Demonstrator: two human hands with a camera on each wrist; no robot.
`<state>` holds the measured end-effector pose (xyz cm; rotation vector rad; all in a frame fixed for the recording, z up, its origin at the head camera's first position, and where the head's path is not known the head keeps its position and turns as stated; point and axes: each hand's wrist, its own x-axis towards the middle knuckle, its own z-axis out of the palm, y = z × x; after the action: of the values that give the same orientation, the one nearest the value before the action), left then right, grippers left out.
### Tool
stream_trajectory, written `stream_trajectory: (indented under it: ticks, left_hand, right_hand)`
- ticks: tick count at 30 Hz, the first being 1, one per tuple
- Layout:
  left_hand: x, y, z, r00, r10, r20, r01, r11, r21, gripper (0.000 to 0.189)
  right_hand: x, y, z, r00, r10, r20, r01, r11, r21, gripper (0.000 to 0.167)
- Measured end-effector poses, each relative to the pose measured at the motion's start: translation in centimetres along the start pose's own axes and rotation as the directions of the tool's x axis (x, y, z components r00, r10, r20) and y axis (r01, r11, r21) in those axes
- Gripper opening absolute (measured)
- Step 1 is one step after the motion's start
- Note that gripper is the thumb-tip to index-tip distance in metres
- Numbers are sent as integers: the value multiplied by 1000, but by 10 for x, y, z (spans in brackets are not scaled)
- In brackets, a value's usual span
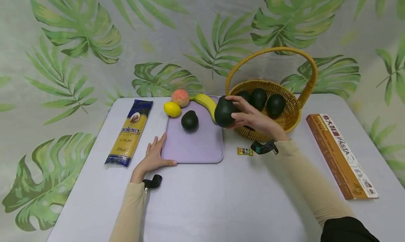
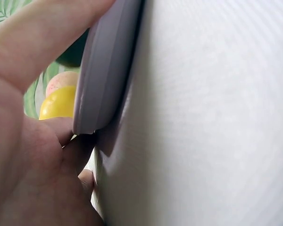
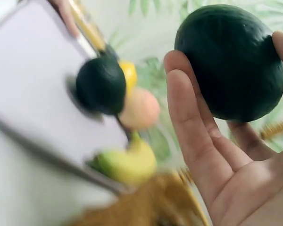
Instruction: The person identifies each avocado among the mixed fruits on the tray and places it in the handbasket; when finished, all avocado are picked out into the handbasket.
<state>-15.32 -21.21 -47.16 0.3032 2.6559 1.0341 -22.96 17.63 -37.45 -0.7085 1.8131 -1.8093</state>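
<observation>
My right hand (image 1: 250, 117) grips a dark green avocado (image 1: 225, 112) above the tray's right edge, beside the basket. In the right wrist view, fingers and thumb curve round this avocado (image 3: 231, 63). My left hand (image 1: 153, 157) rests against the near left corner of a lilac tray (image 1: 196, 147), fingers fairly straight along its side and thumb spread along the front edge. Another avocado (image 1: 190, 121) lies on the tray. A banana (image 1: 205, 105), a peach (image 1: 180, 97) and a lemon (image 1: 172, 109) lie at the tray's far edge and left corner. Several avocados sit in the wicker basket (image 1: 292, 117).
The basket's tall handle (image 1: 272, 49) arches over it. A small yellow packet (image 1: 245, 151) lies in front of the basket. On the left is a spaghetti bag (image 1: 129, 133); on the right, a long pasta box (image 1: 341, 157). Patterned cloth (image 1: 171, 34) hangs behind the table.
</observation>
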Motion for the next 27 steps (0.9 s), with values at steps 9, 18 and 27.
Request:
stream_trajectory:
  ticks: [9,18,27]
  left_hand:
    - [1,-2,1,1000,-6,9,6,1000,0,122]
    - [0,-4,-1,1000,3,-1,-3,1000,4,122]
    - [1,-4,2,1000,1,-1,-1,1000,-4,121]
  right_hand:
    - [-53,5,-61,974,8,-228,-26,997,-78,44]
    - [-52,14,-71,953,145,-266,-204,956,-210,54]
    - [-37,14,-62,948,162,-273,-194,976,-96,46]
